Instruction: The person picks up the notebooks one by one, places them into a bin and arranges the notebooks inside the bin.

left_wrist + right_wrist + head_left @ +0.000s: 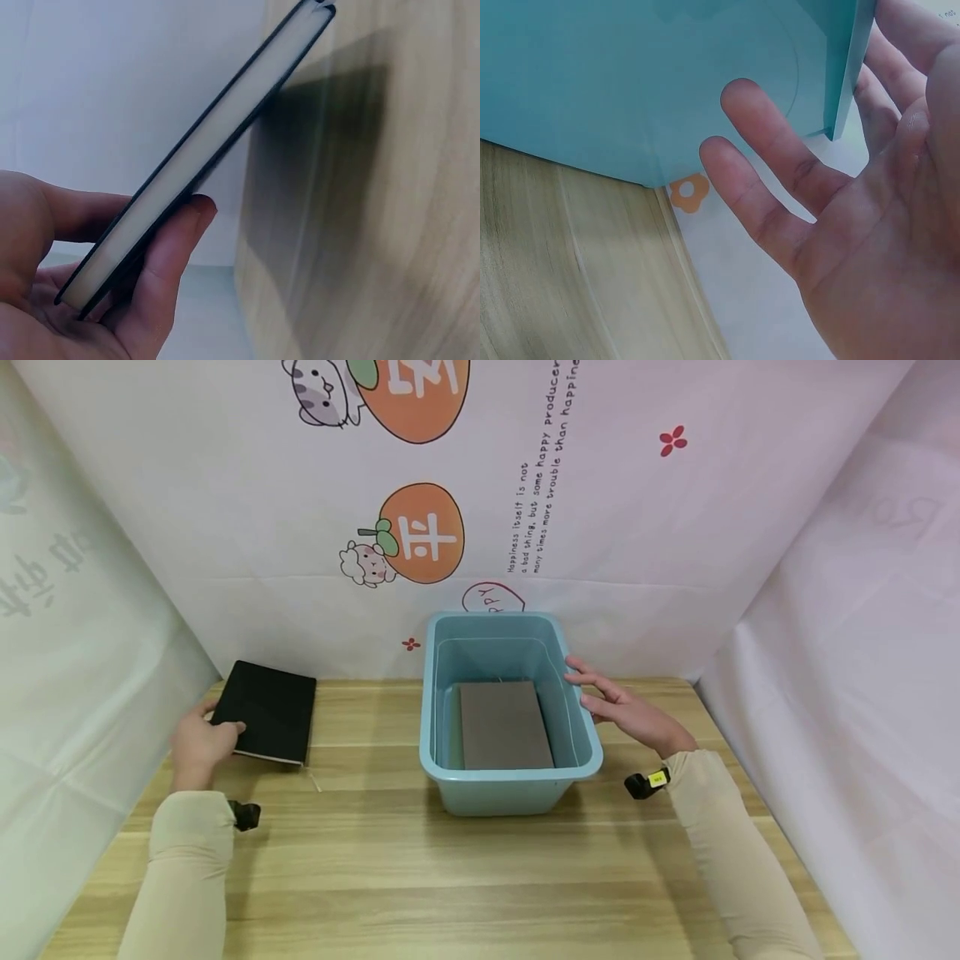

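My left hand (204,742) grips a black notebook (272,712) by its left side, thumb on one cover and fingers on the other. Seen from the left wrist, the notebook (202,154) is closed and slants above the table, its pale page edges showing. A thin ribbon hangs from its lower corner. At the right rim of a light blue plastic bin (487,793), my right hand (630,714) has its fingers extended, some of them against the rim. In the right wrist view, two fingers (769,139) lie outside the bin wall. Inside the bin is a grey-brown book (504,725).
A greenish edge (455,727) shows beside the book in the bin. The wood-grain table (360,885) carries the bin near its back edge. A white printed cloth (615,527) stands behind it, with white cloth sides at left and right.
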`<action>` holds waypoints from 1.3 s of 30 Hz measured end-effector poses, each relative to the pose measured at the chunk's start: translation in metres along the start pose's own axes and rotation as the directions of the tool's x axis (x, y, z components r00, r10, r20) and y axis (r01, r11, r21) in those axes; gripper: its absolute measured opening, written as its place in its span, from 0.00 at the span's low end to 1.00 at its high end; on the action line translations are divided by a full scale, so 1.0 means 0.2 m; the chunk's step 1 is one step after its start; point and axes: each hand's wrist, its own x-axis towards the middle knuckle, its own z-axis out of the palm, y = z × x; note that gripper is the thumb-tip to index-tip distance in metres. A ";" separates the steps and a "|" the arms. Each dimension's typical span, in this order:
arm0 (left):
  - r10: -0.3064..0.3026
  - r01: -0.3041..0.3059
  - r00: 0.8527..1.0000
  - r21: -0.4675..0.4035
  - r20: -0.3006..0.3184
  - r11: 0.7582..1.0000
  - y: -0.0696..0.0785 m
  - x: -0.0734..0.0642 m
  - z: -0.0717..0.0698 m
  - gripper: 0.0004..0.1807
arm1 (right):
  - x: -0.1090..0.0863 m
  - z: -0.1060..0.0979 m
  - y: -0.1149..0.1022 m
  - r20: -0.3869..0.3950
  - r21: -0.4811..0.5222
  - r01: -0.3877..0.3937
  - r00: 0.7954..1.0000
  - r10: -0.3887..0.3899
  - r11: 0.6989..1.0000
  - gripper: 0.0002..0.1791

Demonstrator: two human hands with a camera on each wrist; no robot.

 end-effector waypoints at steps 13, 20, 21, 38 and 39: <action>0.070 -0.069 0.997 -0.017 0.042 0.997 0.02 -0.02 -0.03 0.37 | 0.00 0.01 0.01 0.003 -0.003 0.009 1.000 -0.009 1.000 0.27; 0.105 -0.089 0.992 -0.194 0.074 0.977 0.06 -0.05 -0.06 0.38 | 0.00 0.01 0.02 0.005 -0.002 0.015 1.000 -0.015 1.000 0.26; 0.114 -0.092 0.990 -0.238 0.079 0.967 0.07 -0.05 -0.07 0.38 | 0.00 0.01 0.01 0.003 0.000 0.015 1.000 -0.015 1.000 0.26; 0.139 -0.060 0.988 -0.671 0.064 0.739 0.26 -0.14 -0.14 0.42 | 0.01 0.01 0.01 -0.001 0.007 0.031 1.000 -0.031 0.999 0.26; 0.141 -0.053 0.988 -0.698 0.069 0.714 0.27 -0.15 -0.15 0.42 | 0.01 0.01 0.01 0.000 0.009 0.033 0.999 -0.033 0.999 0.26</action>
